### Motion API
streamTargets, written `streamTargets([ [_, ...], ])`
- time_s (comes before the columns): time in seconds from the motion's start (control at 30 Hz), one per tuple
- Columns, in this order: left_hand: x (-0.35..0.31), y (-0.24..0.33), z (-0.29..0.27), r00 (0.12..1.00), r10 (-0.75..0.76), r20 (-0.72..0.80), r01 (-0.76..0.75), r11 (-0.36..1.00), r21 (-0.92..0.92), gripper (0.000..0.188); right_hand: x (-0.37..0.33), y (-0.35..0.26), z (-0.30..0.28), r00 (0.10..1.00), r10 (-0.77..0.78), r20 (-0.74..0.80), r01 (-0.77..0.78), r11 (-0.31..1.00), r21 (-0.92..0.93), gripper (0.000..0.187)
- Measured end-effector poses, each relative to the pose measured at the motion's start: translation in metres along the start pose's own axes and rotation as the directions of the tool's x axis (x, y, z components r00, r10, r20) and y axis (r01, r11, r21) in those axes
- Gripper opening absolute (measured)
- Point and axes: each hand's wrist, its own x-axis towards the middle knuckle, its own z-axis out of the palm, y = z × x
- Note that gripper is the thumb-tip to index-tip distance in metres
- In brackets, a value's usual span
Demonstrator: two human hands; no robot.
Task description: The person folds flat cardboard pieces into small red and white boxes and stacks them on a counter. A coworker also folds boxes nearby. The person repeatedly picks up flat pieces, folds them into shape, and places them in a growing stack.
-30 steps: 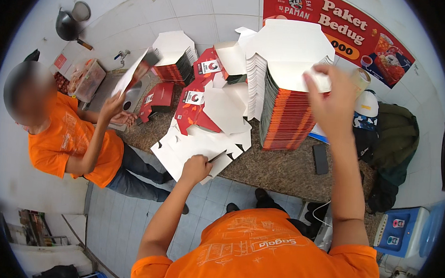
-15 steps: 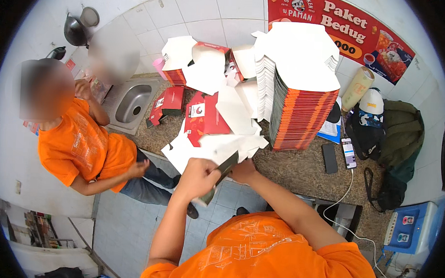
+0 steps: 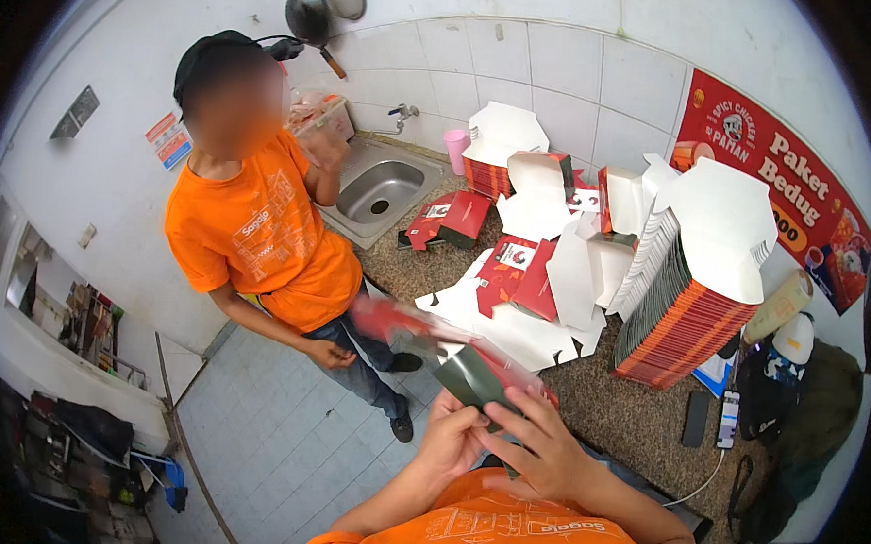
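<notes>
Both hands are now working close to the chest: the left hand [image 3: 453, 438] and right hand [image 3: 544, 452] are grasping a flat red-and-dark carton blank [image 3: 470, 371], fingers [image 3: 522, 412] clenched around its lower edge — half a second ago it was being lifted off the table [image 3: 633, 417]. The blank is blurring at about six o'clock from the tall stack of flat cartons [image 3: 686, 312] — apparently being opened up for folding.
</notes>
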Motion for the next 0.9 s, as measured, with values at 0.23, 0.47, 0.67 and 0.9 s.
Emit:
streamTargets([
  [0.23,0.005,-0.02,-0.016,0.997,0.056,0.05,-0.046,0.98,-0.194,0.029,0.0,0.017,0.024,0.99,0.057,-0.13,-0.023,0.968,0.249,0.056],
  [0.47,0.011,-0.022,-0.034,0.971,-0.137,0.195,0.167,0.975,-0.144,0.021,-0.025,0.022,0.02,0.996,0.022,-0.083,-0.016,0.997,0.076,0.063],
  [0.67,0.006,-0.043,-0.043,0.946,-0.061,0.318,0.075,0.997,-0.034,0.018,-0.018,0.015,0.01,0.967,0.202,-0.157,-0.195,0.979,0.057,0.046],
  [0.9,-0.014,-0.064,-0.027,0.976,-0.095,0.195,0.116,0.988,-0.098,0.028,-0.034,0.008,0.04,0.875,0.383,-0.295,-0.421,0.904,-0.075,0.038],
])
